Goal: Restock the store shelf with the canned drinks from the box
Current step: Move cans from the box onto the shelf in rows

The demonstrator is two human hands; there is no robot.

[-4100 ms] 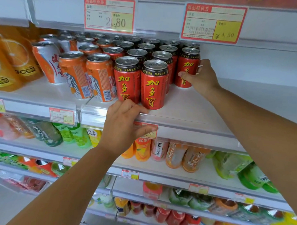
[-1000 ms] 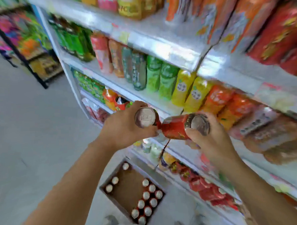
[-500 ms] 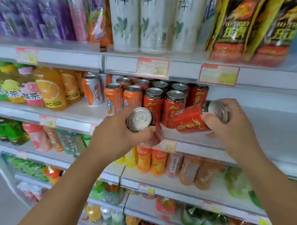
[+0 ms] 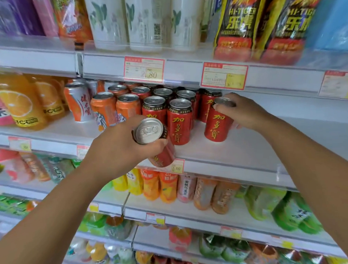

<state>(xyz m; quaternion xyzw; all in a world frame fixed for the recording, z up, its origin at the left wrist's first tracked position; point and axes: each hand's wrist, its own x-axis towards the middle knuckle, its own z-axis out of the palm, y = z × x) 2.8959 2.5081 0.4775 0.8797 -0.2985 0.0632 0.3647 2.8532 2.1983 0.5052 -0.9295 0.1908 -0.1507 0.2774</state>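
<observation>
Red cylindrical metal drink can (image 4: 149,131) held at shelf edge in left hand (image 4: 118,147), fingers curled round it, axis tilted, silver top toward camera | body partly hidden by thumb | second red can (image 4: 217,124) upright on white metal store shelf (image 4: 258,146), right hand (image 4: 247,113) fingers clamped over its rim | paper price tags (image 4: 144,70) blurred

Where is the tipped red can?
In the head view, the tipped red can is in the left hand, at the shelf edge, before the standing red cans.

head view, close, facing shelf (image 4: 239,149) straight on
</observation>
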